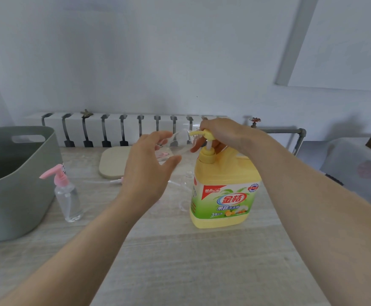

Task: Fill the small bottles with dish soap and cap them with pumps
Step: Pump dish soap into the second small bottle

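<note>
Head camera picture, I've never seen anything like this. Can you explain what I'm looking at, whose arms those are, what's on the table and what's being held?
There is no machine here: a person wears one wide-angle camera on the head, so you look down along their own bare arms. The left hand holds a small clear plastic bottle tipped sideways, its mouth at the spout of the yellow pump head, which the right hand grips from above. That pump tops a large yellow dish soap jug standing on the pale wood-grain table. To the left stand a clear bottle with a pink pump and a grey-green plastic tub; a beige pad lies behind.
</note>
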{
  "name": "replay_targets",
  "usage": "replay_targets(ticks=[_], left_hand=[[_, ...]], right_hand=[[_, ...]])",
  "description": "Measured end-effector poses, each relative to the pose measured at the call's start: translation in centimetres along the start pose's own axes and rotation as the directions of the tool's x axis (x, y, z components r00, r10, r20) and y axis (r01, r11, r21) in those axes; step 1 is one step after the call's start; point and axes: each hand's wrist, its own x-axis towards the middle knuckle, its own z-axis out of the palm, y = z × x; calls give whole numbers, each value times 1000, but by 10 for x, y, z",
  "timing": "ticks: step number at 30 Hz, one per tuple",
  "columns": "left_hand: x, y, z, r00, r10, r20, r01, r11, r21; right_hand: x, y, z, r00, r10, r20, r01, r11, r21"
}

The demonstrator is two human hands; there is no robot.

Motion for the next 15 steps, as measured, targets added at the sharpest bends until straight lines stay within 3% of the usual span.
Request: replay_targets(ticks=[15], left_hand=[[0, -4, 2, 1000, -12, 21, 11, 1000, 25]], right_hand=[[2, 0, 2, 999, 7, 32, -3, 995, -101]])
